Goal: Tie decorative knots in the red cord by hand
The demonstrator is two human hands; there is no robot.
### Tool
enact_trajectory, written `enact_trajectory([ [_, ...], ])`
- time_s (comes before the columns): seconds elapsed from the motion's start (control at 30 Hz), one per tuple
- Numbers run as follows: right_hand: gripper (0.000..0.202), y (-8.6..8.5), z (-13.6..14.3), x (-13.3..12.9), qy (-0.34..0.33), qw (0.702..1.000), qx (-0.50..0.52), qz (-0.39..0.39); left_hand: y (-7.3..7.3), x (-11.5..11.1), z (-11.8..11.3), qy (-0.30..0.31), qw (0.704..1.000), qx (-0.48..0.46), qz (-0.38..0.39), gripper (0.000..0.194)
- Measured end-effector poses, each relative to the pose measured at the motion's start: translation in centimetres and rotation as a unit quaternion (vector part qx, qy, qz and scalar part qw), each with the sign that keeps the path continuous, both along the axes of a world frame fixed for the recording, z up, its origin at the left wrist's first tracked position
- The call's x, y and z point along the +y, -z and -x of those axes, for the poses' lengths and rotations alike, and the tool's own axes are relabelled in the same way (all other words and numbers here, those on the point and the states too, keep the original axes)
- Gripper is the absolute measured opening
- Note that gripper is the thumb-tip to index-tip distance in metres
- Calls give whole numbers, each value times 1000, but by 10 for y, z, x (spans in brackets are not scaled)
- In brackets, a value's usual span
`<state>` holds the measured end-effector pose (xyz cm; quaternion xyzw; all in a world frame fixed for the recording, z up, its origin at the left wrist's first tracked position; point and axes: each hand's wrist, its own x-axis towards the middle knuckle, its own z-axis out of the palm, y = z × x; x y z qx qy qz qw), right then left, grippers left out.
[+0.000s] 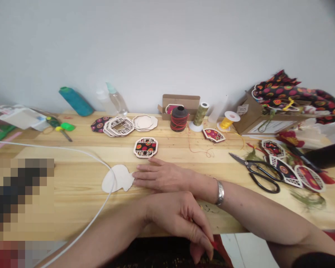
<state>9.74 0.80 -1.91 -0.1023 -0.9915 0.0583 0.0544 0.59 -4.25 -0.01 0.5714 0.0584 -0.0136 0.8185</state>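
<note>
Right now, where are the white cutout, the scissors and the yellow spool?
White cutout (123,177): head view, on its pale face, just right of the cable (86,152).
Scissors (246,163): head view, on the pivot.
Yellow spool (227,122): head view, on the wound thread.

Cardboard box (242,122): small label (242,109) apparently reads "9025"; larger white label (279,124) too blurred.

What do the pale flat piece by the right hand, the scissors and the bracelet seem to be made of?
Pale flat piece: matte, cream, with a clean-cut edge; perhaps thin wood or card. Scissors: the grey blades, with a dull sheen, suggest metal; the black handles may be coated or painted. Bracelet: probably polished metal, from its silvery, bright highlights.
</note>
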Motion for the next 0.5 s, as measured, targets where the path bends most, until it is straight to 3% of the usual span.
enact_trajectory([
  [0.13, 41, -3, -22, -5, -15, 1000, 20, 0, -2, -2, -2, 2, 1000, 2, 14, 17],
  [0.3, 27, -14, -59, -14, 50, 996, 60, 34, -3, -3, -2, 1, 1000, 11, -4, 15],
  [0.4, 29, -14, -66, -18, 179, 980, 77, 39, 1, -2, -2, 1, 1000, 6, 9, 15],
  [0.5, 46, -14, -61, -23, 301, 951, 54, 45, 4, -2, -2, -3, 1000, 6, -3, 17],
])
